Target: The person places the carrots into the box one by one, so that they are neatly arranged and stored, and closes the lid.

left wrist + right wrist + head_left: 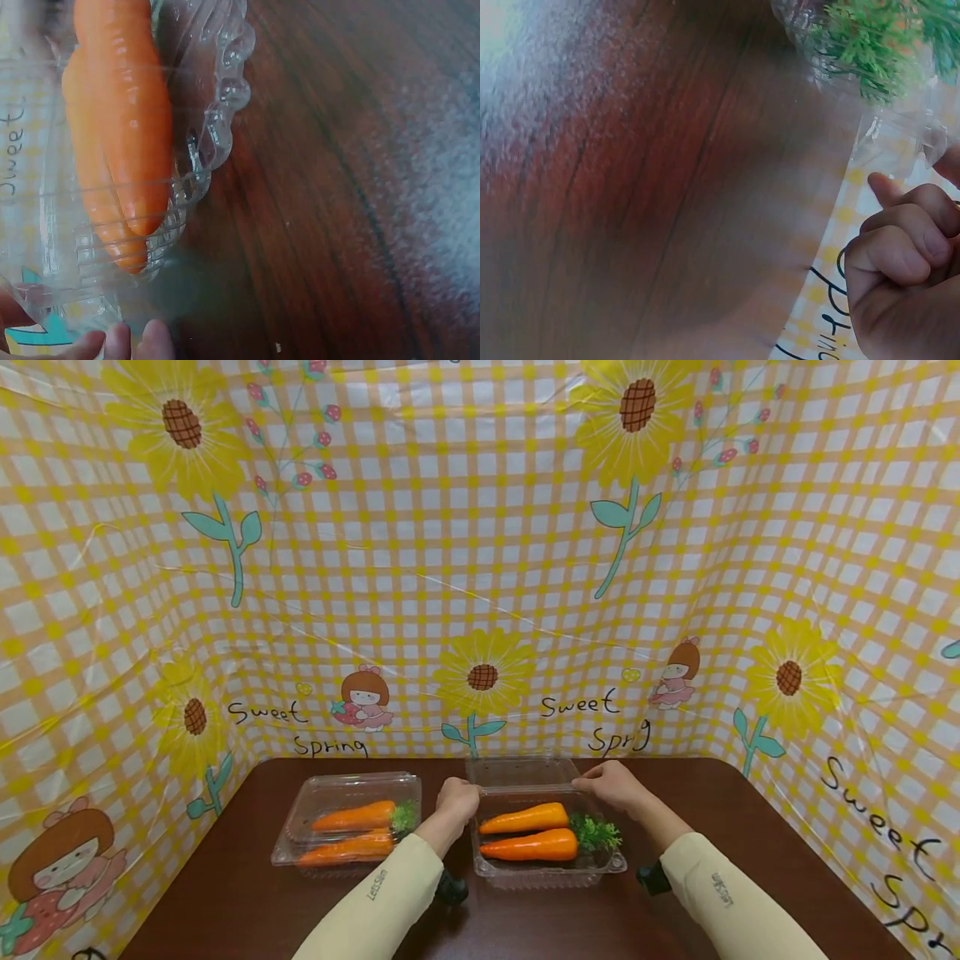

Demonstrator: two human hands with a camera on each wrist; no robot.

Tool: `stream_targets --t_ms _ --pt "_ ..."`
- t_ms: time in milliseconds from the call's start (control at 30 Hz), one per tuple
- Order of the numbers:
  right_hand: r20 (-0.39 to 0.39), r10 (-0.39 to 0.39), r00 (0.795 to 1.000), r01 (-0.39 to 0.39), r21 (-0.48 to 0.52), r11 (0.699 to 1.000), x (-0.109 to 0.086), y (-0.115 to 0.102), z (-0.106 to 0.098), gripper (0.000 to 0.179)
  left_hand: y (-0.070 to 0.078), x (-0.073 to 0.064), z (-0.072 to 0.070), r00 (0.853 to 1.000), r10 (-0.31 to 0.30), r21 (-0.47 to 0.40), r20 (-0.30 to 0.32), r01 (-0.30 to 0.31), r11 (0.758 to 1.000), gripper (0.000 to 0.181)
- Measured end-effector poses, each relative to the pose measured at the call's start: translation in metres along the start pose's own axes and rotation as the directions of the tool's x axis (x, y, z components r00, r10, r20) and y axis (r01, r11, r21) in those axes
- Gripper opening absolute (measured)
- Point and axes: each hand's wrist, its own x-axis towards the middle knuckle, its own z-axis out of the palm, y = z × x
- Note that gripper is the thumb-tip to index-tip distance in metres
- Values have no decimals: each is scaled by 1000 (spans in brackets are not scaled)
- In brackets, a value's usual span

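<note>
A clear plastic clamshell container (547, 875) sits on the table with its lid (521, 772) raised at the back. Two orange carrots (528, 845) with green leafy tops (597, 833) lie inside. My left hand (454, 803) grips the container at its back left corner, near the hinge. On the opposite side, my right hand (617, 787) pinches the lid's right edge between thumb and forefinger, the other fingers curled in the right wrist view. The left wrist view shows the carrots' orange tips (139, 217) through the ribbed clear wall, left fingertips (118, 341) close by.
Left of my left arm stands a second clear container (300, 806), its lid lying over two more carrots (352, 817). The dark wooden table (540, 931) meets a checked sunflower cloth (480, 568) at the back and sides.
</note>
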Motion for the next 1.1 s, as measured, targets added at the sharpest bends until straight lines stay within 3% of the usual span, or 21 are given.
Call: stream_targets --t_ms 167,333,567,767,900,1100 --pt "-5 10 1000 -10 28 1000 1 -2 2 43 2 0 0 1000 12 23 -12 -12 1000 41" --pt "-9 21 1000 -20 78 997 -2 -5 1 35 2 -1 1 999 30 12 -21 -29 999 43" --pt "-41 45 998 -38 146 988 -7 -11 0 37 3 -1 2 986 76 120 -147 -58 991 32" --pt "-119 44 992 -18 213 977 -7 -13 -5 36 13 -2 2 955 154 152 -256 -117 981 24" --pt "-125 33 992 1 262 965 -8 -14 -13 41 21 -4 1 918 242 196 -315 -186 963 24" --pt "-97 19 995 11 298 955 -24 -26 -22 48 27 -13 -7 882 344 239 -321 -276 931 29"
